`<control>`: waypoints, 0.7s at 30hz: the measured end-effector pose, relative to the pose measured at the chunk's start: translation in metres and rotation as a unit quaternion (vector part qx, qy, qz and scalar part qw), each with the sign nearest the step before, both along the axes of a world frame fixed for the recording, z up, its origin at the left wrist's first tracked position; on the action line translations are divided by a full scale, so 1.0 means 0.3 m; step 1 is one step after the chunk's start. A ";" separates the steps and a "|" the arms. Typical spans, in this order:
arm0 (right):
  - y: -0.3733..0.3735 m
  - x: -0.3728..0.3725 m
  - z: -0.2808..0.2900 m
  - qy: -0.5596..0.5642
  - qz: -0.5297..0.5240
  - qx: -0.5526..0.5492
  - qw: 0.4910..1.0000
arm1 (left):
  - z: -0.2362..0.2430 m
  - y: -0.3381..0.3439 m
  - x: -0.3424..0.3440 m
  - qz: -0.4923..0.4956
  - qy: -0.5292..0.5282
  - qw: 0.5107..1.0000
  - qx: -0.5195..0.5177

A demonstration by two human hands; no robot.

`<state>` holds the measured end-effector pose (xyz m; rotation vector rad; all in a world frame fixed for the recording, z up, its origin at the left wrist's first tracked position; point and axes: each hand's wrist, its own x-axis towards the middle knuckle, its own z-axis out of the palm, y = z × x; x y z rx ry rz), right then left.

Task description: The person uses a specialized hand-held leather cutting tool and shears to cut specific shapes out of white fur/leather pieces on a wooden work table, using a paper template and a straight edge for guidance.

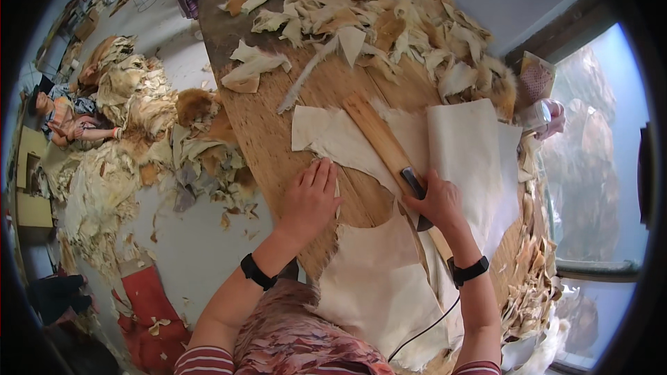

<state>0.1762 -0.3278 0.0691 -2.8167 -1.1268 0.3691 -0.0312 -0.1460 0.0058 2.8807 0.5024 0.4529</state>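
1. Right hand [441, 203] is wrapped around a dark handle [411, 179] with a shiny face, sitting on a long wooden strip [375, 132]; most of the handle is hidden under the palm
2. Left hand [314, 198] lies palm down, fingers side by side, not clamped on anything I can see; fingertips are at the edge of a pale hide [316, 128], can't tell if they're pressing
3. The strip runs diagonally over that hide on a wooden table [250, 114], with a folded white hide [464, 142] just right of it
4. Another pale piece [375, 264] hangs toward the lap, dark cord [431, 328] across it
5. Far end of the table: a big heap of hide scraps [403, 24]
6. Off to the left, more hides piled on the floor [132, 121], plus a seated person [66, 114] beside them
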 end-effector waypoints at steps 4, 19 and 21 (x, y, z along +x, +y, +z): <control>0.001 0.031 0.030 0.017 0.054 -0.029 0.998 | 0.005 0.026 -0.011 0.007 -0.089 0.989 -0.117; 0.408 0.059 0.026 0.616 0.034 0.321 0.719 | 0.031 0.258 0.079 0.132 -0.152 0.960 -0.195; 0.468 0.055 0.041 0.766 -0.098 0.426 0.471 | 0.020 0.264 0.079 0.122 -0.149 0.968 -0.161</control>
